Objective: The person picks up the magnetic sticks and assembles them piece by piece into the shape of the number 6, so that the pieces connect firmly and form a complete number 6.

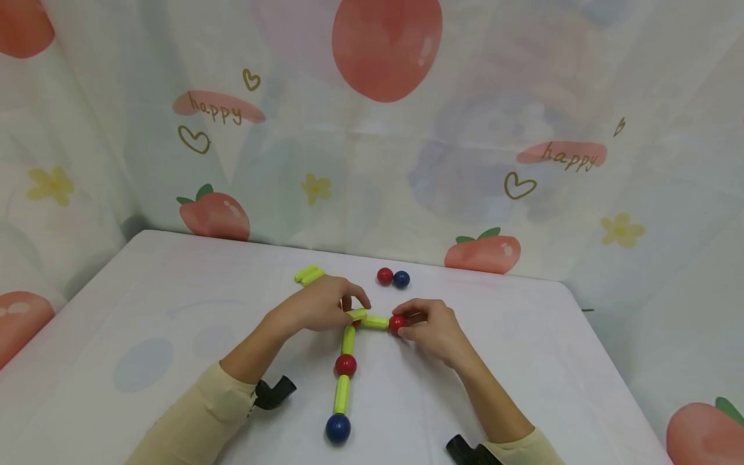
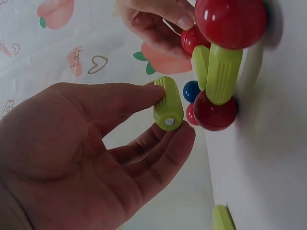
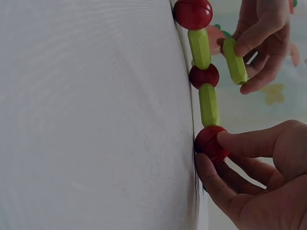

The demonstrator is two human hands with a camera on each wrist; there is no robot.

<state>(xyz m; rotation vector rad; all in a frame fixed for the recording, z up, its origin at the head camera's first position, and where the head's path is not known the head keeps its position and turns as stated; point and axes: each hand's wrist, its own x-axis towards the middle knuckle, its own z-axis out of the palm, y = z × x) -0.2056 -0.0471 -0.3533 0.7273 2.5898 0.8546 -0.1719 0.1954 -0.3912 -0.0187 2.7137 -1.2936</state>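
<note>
Between thumb and fingertips, my left hand pinches a yellow-green magnetic rod, a silvery magnet showing at its end. That rod is held close over the red corner ball of a chain on the table. My right hand grips the red ball at the chain's right end. One rod joins these two balls. From the corner, another rod runs toward me to a red middle ball, then a rod and a blue ball.
Loose yellow-green rods lie behind my left hand. Toward the back edge, a loose red ball sits beside a blue ball. A printed cloth hangs behind the white table.
</note>
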